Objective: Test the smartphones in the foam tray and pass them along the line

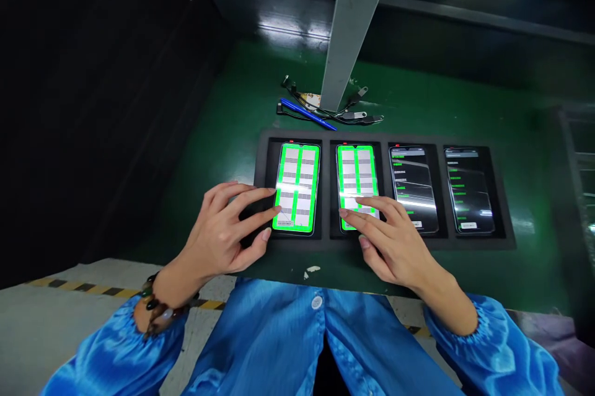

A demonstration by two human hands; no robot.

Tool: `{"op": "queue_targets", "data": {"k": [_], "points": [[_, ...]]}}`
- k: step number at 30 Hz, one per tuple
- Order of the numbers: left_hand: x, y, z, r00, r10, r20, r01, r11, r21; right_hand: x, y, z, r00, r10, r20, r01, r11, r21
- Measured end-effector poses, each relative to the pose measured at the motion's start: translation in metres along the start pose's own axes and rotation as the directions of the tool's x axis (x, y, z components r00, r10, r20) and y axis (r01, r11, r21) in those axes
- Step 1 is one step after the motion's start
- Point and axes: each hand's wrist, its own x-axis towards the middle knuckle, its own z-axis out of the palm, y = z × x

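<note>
Several smartphones lie face up in the slots of a dark foam tray (325, 198). The leftmost smartphone (305, 182) shows a bright green and white grid, and the second smartphone (349, 167) shows the same kind of pattern. Fingertips of my left hand (227, 225) rest at the left edge of the leftmost phone, with fingers stretched out and nothing held. My right hand (390, 235) has its fingers extended over the lower part of the second phone's screen. To the right, a third smartphone (418, 188) and a fourth smartphone (469, 191) display dark screens with green and white text lines.
Behind the tray lie a blue pen (309, 114) and tangled black cables (348, 116), by the foot of a grey metal post (353, 24). White scraps (313, 269) sit on the green table (209, 154) near its front edge. A dark curtain or panel (93, 105) stands at left.
</note>
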Motion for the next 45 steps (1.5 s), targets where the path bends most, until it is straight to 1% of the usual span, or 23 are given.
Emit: {"op": "queue_targets", "data": {"k": [2,5,7,10,15,20,22,27,32,36,39,41,45], "points": [[0.006,0.004,0.002,0.999,0.025,0.022,-0.024,0.999,-0.025,-0.004,0.002,-0.003,1.0,0.02,-0.002,-0.02,1.0,-0.005],[0.02,0.012,0.008,0.997,0.047,0.059,-0.044,0.998,-0.052,-0.021,0.009,-0.012,0.994,0.1,-0.043,-0.102,0.993,-0.057],[0.029,0.016,0.011,0.994,0.081,0.071,-0.076,0.995,-0.064,-0.032,0.013,-0.018,0.986,0.151,-0.066,-0.157,0.983,-0.098],[0.037,0.019,0.013,0.991,0.115,0.075,-0.109,0.991,-0.075,-0.037,0.013,-0.019,0.984,0.168,-0.058,-0.173,0.979,-0.103],[0.031,0.015,0.012,0.991,0.109,0.077,-0.102,0.991,-0.088,-0.024,0.004,-0.009,0.998,0.06,-0.025,-0.06,0.998,-0.007],[0.021,0.01,0.01,0.995,0.076,0.068,-0.07,0.993,-0.091,-0.026,0.003,-0.005,0.997,0.031,-0.072,-0.029,0.999,0.025],[0.02,0.01,0.011,0.995,0.08,0.059,-0.074,0.992,-0.099,-0.028,0.005,-0.005,0.995,0.047,-0.091,-0.047,0.999,0.003],[0.02,0.006,0.01,0.993,0.106,0.048,-0.101,0.991,-0.093,-0.032,0.008,-0.006,0.981,0.154,-0.12,-0.163,0.985,-0.064],[0.024,0.007,0.009,0.997,0.062,0.045,-0.059,0.997,-0.057,-0.04,0.009,-0.005,0.954,0.232,-0.19,-0.248,0.967,-0.067],[0.036,0.019,0.014,0.991,0.11,0.069,-0.103,0.99,-0.098,-0.037,0.0,-0.004,0.953,0.223,-0.206,-0.247,0.964,-0.101],[0.043,0.027,0.016,0.986,0.146,0.087,-0.135,0.984,-0.118,-0.034,-0.011,-0.005,0.942,0.252,-0.222,-0.287,0.947,-0.143],[0.044,0.028,0.015,0.982,0.162,0.094,-0.149,0.981,-0.127,-0.035,-0.017,-0.007,0.934,0.278,-0.222,-0.317,0.934,-0.164],[0.04,0.022,0.012,0.983,0.166,0.077,-0.156,0.98,-0.123,-0.042,-0.027,-0.008,0.936,0.292,-0.198,-0.324,0.934,-0.152]]}}
